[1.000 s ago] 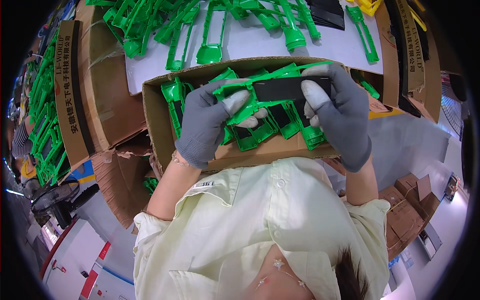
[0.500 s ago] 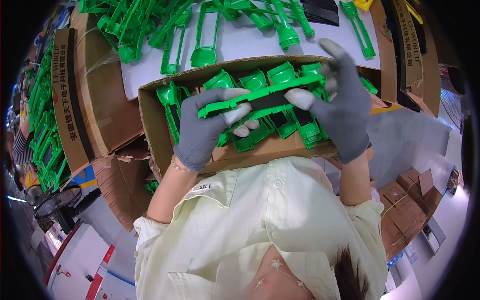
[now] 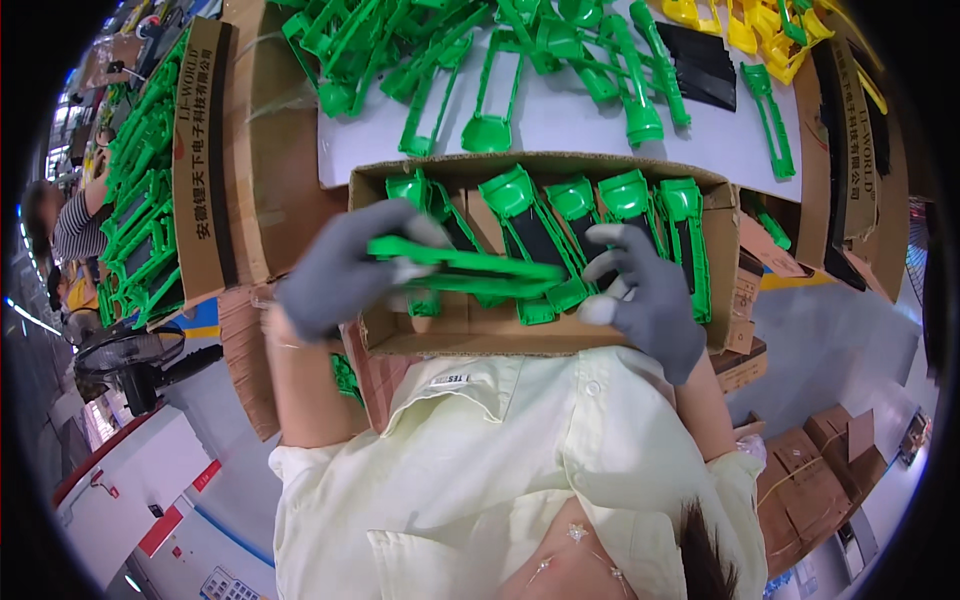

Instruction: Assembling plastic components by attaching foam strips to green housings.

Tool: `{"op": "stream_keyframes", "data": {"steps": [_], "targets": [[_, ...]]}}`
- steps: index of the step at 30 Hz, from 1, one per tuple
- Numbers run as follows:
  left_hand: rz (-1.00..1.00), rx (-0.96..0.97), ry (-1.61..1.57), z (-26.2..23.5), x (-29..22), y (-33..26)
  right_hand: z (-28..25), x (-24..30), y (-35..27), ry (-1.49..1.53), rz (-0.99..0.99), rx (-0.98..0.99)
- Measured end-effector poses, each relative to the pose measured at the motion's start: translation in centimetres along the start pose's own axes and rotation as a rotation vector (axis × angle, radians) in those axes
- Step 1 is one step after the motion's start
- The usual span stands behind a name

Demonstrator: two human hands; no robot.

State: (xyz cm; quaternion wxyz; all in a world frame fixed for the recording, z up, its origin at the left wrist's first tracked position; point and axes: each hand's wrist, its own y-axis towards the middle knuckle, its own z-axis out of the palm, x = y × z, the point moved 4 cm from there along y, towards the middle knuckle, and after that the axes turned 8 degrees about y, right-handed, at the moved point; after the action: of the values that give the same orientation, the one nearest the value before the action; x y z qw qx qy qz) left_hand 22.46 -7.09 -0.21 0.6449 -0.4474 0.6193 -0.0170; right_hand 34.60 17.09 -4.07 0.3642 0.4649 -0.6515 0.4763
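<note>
My left hand (image 3: 338,268), in a grey glove with pale fingertips, grips one end of a long green plastic housing half (image 3: 490,267). The piece lies roughly level above an open cardboard box (image 3: 470,342), slightly blurred. My right hand (image 3: 655,308), gloved the same way, is apart from the piece's other end. Its fingers are bent and spread, with nothing between them. Inside the box stand several green housings with black strips in them, such as one housing (image 3: 684,200) at the right. The held piece hides part of some of them.
Beyond the box, a white tabletop (image 3: 375,150) bears a heap of green housings (image 3: 400,45), black strips (image 3: 700,65) and yellow parts (image 3: 770,40). A tall carton (image 3: 205,150) and stacked green parts (image 3: 145,220) are at left, near a black fan (image 3: 135,355). Cartons (image 3: 800,490) stand lower right.
My right hand has let go of the green housing and moved down and away from it. The left hand has shifted left, still holding the piece. The view has also shifted.
</note>
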Motion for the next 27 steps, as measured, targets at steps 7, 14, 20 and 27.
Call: {"op": "stream_keyframes", "data": {"steps": [7, 14, 20, 27], "targets": [[-0.194, -0.042, 0.761, -6.3, 1.3, 1.9, -3.4, -0.3, 1.5, 0.108, 0.058, -0.071], [0.039, -0.676, 0.821, -10.6, -3.0, 9.2, -10.0, -0.2, 4.1, -0.114, -0.013, -0.313], [-0.323, -0.778, 1.132, -10.7, 0.9, 15.3, -15.7, -0.5, 9.7, -0.225, -0.182, -0.344], [-0.186, -0.860, 0.804, -10.9, 4.3, 15.9, -18.0, -1.1, 15.4, -0.754, -0.327, -0.261]]}}
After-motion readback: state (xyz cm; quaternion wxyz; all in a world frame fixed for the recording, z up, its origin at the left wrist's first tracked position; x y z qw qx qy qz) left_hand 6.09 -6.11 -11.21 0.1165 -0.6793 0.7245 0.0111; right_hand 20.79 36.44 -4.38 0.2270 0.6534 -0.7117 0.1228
